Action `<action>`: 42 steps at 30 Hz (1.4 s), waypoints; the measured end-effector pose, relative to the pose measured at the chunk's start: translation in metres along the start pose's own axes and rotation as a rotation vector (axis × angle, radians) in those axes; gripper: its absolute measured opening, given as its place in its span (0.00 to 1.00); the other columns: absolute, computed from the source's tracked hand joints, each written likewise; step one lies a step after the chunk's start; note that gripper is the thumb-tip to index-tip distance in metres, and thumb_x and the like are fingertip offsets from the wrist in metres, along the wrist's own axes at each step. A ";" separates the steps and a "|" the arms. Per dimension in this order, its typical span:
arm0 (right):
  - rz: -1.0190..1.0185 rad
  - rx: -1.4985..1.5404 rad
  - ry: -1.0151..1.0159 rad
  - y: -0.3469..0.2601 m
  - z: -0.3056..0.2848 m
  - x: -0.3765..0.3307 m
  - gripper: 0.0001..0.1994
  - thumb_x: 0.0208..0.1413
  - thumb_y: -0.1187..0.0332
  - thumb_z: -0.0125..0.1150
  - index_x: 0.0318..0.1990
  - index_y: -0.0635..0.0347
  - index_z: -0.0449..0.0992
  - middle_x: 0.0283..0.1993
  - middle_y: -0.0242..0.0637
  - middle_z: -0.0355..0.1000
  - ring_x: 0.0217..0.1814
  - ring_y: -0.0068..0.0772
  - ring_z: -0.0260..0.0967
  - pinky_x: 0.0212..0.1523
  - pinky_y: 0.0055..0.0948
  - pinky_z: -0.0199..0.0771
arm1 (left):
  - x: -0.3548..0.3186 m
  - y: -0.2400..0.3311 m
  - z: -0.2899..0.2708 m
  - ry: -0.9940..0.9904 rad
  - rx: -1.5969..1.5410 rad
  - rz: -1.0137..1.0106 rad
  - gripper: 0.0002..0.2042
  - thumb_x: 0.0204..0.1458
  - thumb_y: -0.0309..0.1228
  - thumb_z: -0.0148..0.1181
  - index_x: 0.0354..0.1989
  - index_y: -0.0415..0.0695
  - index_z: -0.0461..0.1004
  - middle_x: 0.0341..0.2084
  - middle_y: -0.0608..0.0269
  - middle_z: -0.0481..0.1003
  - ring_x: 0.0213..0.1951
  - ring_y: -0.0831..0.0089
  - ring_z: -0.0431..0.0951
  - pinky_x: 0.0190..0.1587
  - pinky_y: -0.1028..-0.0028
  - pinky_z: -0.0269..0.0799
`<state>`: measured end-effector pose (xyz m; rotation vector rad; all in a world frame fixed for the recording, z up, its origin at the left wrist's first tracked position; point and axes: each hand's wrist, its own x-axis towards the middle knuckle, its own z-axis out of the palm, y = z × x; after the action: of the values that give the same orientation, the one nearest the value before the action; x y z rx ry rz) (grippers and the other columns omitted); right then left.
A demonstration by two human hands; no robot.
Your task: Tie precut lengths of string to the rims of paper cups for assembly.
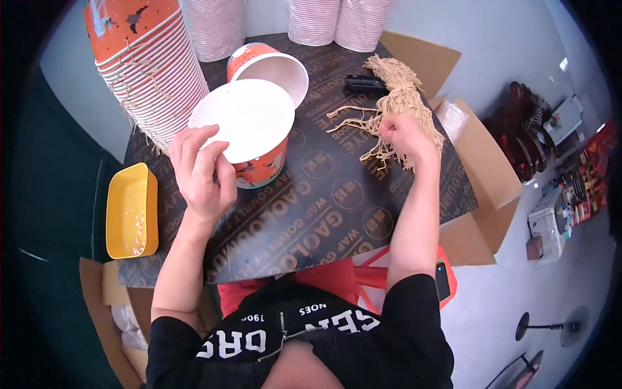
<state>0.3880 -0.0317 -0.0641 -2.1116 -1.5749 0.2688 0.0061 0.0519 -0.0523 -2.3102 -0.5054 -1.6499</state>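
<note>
A paper bucket (265,166) with an orange and teal printed side stands on the dark table, left of the middle. Its round top shows plain white; I cannot tell whether that is a lid or the inside. My left hand (204,172) is at its near left rim, fingers curved and thumb apart. Whether the fingertips touch the rim is unclear. On the right, my right hand (408,139) is closed, fingertips pinched together over a bundle of beige twine strands (405,97). Loose strand ends spread leftward from the bundle.
Another bucket (285,68) lies tipped behind the first. A tall stack of orange buckets (155,84) rises at left, more stacks (314,23) at the back. A yellow bin (116,211) sits at the left edge, a black object (365,84) near the twine, open cardboard boxes (486,168) beside the table.
</note>
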 end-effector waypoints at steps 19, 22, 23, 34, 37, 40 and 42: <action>-0.444 -0.234 0.195 0.019 0.039 -0.060 0.02 0.50 0.74 0.61 0.29 0.61 0.74 0.35 0.42 0.68 0.42 0.48 0.65 0.44 0.42 0.67 | 0.011 -0.022 -0.016 -0.287 -0.134 0.042 0.14 0.35 0.28 0.63 0.33 0.42 0.70 0.36 0.55 0.74 0.42 0.56 0.74 0.58 0.51 0.60; -0.549 -0.301 0.204 -0.007 0.048 -0.065 0.03 0.48 0.74 0.62 0.28 0.61 0.74 0.34 0.43 0.68 0.42 0.48 0.65 0.45 0.41 0.67 | 0.010 -0.027 -0.017 -0.288 -0.113 0.018 0.11 0.37 0.27 0.63 0.30 0.43 0.69 0.33 0.57 0.73 0.41 0.57 0.74 0.59 0.50 0.59; -0.559 -0.278 0.154 -0.018 0.052 -0.069 0.03 0.48 0.73 0.62 0.27 0.60 0.74 0.34 0.42 0.68 0.41 0.47 0.64 0.45 0.41 0.67 | 0.009 -0.029 -0.012 -0.285 -0.116 0.011 0.10 0.37 0.26 0.63 0.29 0.43 0.68 0.33 0.57 0.73 0.41 0.57 0.74 0.60 0.49 0.59; -0.990 0.607 0.015 -0.203 0.085 -0.084 0.03 0.55 0.74 0.58 0.33 0.61 0.70 0.33 0.41 0.67 0.38 0.43 0.67 0.42 0.37 0.69 | 0.000 -0.016 -0.002 -0.226 -0.146 -0.024 0.15 0.40 0.19 0.65 0.38 0.40 0.69 0.32 0.55 0.74 0.38 0.55 0.74 0.44 0.59 0.68; -0.637 0.824 -0.042 -0.193 0.075 -0.070 0.05 0.64 0.72 0.53 0.35 0.63 0.71 0.30 0.30 0.69 0.31 0.20 0.66 0.34 0.23 0.69 | 0.007 -0.006 -0.001 -0.087 -0.175 -0.030 0.17 0.42 0.14 0.61 0.42 0.38 0.69 0.37 0.50 0.73 0.39 0.51 0.74 0.43 0.59 0.71; -0.501 0.910 -0.001 -0.176 0.079 -0.056 0.04 0.62 0.74 0.53 0.34 0.64 0.70 0.27 0.32 0.69 0.30 0.20 0.66 0.32 0.23 0.68 | 0.007 -0.002 -0.006 0.049 -0.100 -0.055 0.15 0.43 0.12 0.59 0.40 0.37 0.69 0.32 0.51 0.72 0.35 0.52 0.74 0.39 0.61 0.71; -0.478 0.934 0.015 -0.171 0.087 -0.053 0.05 0.63 0.74 0.53 0.35 0.65 0.70 0.27 0.31 0.69 0.29 0.19 0.65 0.31 0.22 0.67 | 0.004 0.007 -0.009 0.104 -0.116 -0.129 0.08 0.49 0.14 0.58 0.36 0.36 0.71 0.23 0.54 0.72 0.25 0.57 0.75 0.29 0.65 0.71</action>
<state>0.1895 -0.0214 -0.0623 -1.0031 -1.4707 0.6562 0.0024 0.0426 -0.0457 -2.2992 -0.5607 -1.8954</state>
